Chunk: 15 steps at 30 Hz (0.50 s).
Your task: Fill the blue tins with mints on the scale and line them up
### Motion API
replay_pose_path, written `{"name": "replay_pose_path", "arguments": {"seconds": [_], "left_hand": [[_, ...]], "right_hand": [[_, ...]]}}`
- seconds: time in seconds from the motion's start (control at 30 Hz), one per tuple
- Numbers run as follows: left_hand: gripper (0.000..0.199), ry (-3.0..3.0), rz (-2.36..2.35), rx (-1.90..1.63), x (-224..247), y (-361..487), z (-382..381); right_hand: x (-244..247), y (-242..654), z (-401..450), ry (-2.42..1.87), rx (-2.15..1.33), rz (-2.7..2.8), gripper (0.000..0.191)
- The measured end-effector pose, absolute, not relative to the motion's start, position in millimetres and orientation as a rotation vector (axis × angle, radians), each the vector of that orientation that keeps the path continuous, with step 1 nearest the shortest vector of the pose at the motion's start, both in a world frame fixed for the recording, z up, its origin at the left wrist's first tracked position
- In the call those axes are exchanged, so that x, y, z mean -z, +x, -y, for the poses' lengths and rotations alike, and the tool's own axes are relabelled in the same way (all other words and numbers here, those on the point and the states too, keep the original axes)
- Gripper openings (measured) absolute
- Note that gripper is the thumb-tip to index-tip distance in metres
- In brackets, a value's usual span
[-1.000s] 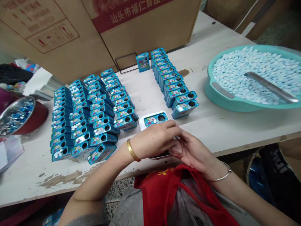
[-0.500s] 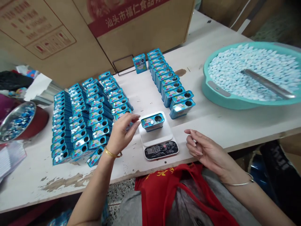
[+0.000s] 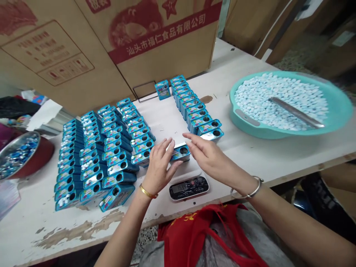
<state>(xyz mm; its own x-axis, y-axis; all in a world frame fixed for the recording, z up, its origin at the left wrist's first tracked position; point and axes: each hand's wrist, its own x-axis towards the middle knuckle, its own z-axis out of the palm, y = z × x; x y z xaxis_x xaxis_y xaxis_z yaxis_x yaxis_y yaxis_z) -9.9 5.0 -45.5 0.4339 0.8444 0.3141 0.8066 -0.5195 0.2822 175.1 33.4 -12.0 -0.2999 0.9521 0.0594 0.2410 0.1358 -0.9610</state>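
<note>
Both hands are open, fingers spread, and neither grips anything. The left hand (image 3: 158,167) sits palm-forward beside the tin (image 3: 180,153), its fingers rising past the tin's left end, while its thumb reaches toward the tin's near edge. Whether those fingers touch the metal I cannot tell. The right hand (image 3: 211,157) comes in from the other side, fingers stretched toward the tin and hovering over its far edge, with no clear contact.

The tin lies between the hands on the scale (image 3: 189,187), a blue tin with a round hole in its lid. The scale's display faces the person just below the hands, its digits too blurred to read.

Left of the left hand, rows of blue tins (image 3: 116,163) stand packed close, lids open at their holes, some showing white candies. Beyond the right fingertips, a single row of tins (image 3: 194,111) runs away along the table (image 3: 69,230), and one upright tin (image 3: 162,89) stands past the hands, near a carton (image 3: 167,44).

Further right of the right hand is a teal basin (image 3: 264,131) heaped with pale blue candies (image 3: 272,100), a steel bar (image 3: 296,112) lying across them. Far left of the left hand sits a steel bowl (image 3: 16,155) of blue pieces — a red strap (image 3: 200,233) hangs below the hands.
</note>
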Motion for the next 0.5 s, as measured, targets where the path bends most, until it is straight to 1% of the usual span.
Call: {"name": "replay_pose_path", "arguments": {"seconds": [0.07, 0.17, 0.27, 0.33, 0.43, 0.5], "left_hand": [[0.058, 2.543, -1.488, -0.688, 47.0, -13.5, -4.8], [0.054, 2.520, -1.461, -0.682, 49.9, -15.2, -5.0], [0.054, 2.512, -1.451, -0.665, 52.4, -11.7, -5.3], [0.051, 2.495, -1.471, -0.636, 51.2, -8.5, -5.8], [0.038, 2.444, -1.481, -0.550, 40.8, -8.1, -13.7], [0.032, 2.433, -1.485, -0.542, 29.2, -13.1, -30.5]], "right_hand": [[12.9, 172.4, -39.1, -1.163, -1.130, 1.803, 0.032], [13.0, 169.8, -44.5, -1.141, -1.137, 1.919, 0.028], [10.4, 167.2, -48.7, -1.144, -1.139, 1.962, 0.029], [8.1, 166.8, -50.8, -1.157, -1.113, 1.931, 0.031], [8.5, 172.0, -48.7, -1.142, -1.093, 1.782, 0.032], [17.3, 180.2, -41.7, -1.171, -1.122, 1.621, 0.031]]}}
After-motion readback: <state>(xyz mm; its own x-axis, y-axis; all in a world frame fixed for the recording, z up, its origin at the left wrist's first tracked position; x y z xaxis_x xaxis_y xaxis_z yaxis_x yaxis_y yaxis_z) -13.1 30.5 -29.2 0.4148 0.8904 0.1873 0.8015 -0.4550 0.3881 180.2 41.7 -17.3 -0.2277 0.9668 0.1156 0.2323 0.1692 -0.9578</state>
